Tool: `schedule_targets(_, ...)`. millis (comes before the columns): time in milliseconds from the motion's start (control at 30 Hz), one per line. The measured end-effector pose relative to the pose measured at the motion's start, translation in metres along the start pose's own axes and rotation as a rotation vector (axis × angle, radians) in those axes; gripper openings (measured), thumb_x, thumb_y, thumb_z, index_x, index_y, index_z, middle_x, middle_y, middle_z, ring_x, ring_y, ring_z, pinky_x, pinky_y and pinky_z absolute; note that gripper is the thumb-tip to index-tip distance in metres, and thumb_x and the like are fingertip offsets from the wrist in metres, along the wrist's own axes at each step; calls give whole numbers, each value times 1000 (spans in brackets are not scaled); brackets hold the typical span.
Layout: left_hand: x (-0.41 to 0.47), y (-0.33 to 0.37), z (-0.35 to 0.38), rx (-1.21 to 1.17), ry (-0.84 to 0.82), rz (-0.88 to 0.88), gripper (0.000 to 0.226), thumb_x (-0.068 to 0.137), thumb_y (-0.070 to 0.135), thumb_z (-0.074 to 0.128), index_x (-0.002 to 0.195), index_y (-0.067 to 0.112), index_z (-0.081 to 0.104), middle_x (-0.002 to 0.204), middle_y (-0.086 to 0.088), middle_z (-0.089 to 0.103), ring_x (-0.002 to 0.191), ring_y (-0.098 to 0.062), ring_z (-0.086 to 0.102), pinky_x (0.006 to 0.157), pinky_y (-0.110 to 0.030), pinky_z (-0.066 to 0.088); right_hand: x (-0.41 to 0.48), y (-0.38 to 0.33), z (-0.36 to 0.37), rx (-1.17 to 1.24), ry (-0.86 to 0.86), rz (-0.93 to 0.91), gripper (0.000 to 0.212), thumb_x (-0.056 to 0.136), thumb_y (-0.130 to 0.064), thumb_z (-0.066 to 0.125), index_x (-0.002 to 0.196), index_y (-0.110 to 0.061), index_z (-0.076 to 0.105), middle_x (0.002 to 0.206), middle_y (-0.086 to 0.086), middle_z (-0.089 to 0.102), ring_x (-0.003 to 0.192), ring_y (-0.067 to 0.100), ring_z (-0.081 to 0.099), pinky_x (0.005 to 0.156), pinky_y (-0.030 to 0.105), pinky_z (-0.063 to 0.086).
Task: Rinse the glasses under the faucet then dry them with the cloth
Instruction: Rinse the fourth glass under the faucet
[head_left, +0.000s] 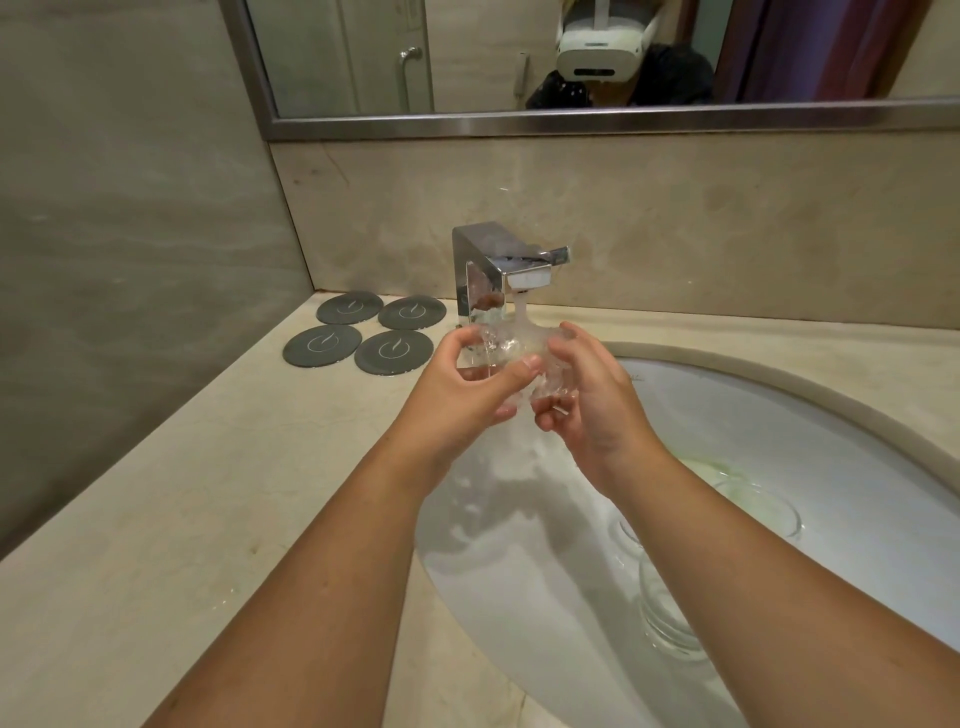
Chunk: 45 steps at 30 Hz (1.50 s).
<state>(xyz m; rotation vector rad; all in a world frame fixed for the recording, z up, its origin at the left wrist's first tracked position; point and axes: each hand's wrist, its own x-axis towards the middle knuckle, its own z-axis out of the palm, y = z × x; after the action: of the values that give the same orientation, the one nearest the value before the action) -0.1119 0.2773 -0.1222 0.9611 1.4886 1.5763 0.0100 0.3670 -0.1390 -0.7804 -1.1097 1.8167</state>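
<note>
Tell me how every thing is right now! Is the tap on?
Square chrome faucet: on, water running.
Clear drinking glass: under the stream, wet, held in both hands.
Left hand: grips the glass.
Right hand: grips the glass.
White oval sink: wet.
Other clear glasses: sitting in the sink.
Four dark grey round coasters: lying flat on the beige stone counter.

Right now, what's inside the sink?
At least two glasses sit in the sink. The right forearm covers part of them and the basin floor.
</note>
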Motion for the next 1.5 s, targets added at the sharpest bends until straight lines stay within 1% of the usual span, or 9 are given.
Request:
schedule_targets(233,-9,7,3,97,-49,89,78,85,18,90,148,38,48,125,8,67,100,6,75,104,-31,57,-3,-1,-1,-12,17,-29,51,93,-50,77,132,-18,66,98,4,72,52,14,51,48,28,42)
schedule_targets(367,-7,6,3,107,-8,89,57,85,26,92,131,38,61,122,0,73,104,-8,77,100,-43,63,-4,-1,-1,-41,-10,20,53,95,-60,70,129,-20,68,90,3,71,53,14,52,49,29,43)
schedule_targets(467,-4,4,3,23,-4,46,51,88,26,89,131,30,62,115,-6,77,106,-17,78,91,-38,65,-2,0,0,-32,-57,32,58,95,-55,70,139,-18,63,103,7,70,58,17,57,49,29,43)
schedule_targets(600,-3,4,3,-54,-6,1,59,85,38,89,135,29,59,117,-6,75,108,-17,76,86,-30,63,-2,0,0,-4,-33,-21,54,97,-37,74,145,-19,58,108,7,70,56,18,54,48,29,42)
schedule_targets(800,-4,4,2,48,-50,54,71,81,29,95,136,46,52,133,4,68,112,-8,75,104,-40,59,-5,-3,-1,5,18,-38,59,92,-51,76,137,-16,62,88,5,69,52,15,53,46,28,43)
schedule_targets(967,-5,5,2,30,-11,69,62,78,30,95,129,40,61,131,-7,69,113,-17,76,97,-40,64,-5,-3,0,-9,-26,21,54,96,-57,69,137,-21,64,91,5,71,56,15,57,47,28,42)
schedule_targets(1133,-4,5,2,-38,-7,29,58,85,29,92,133,32,60,128,-13,72,109,-22,77,95,-38,65,-3,-4,1,-2,-53,1,47,100,-29,60,144,-43,56,102,6,70,58,17,57,48,28,37)
schedule_targets(1233,-3,5,2,-62,-12,3,61,89,29,87,141,30,55,132,-14,69,110,-21,76,94,-35,64,-6,-6,2,24,-39,-29,48,100,-22,60,144,-41,58,103,8,71,55,17,51,48,28,37)
schedule_targets(1500,-5,6,2,58,-12,98,73,74,32,95,134,45,57,134,-3,68,111,-8,76,102,-40,61,-7,-4,2,-8,0,-57,48,97,-44,73,141,-32,61,99,3,72,51,15,50,48,28,38)
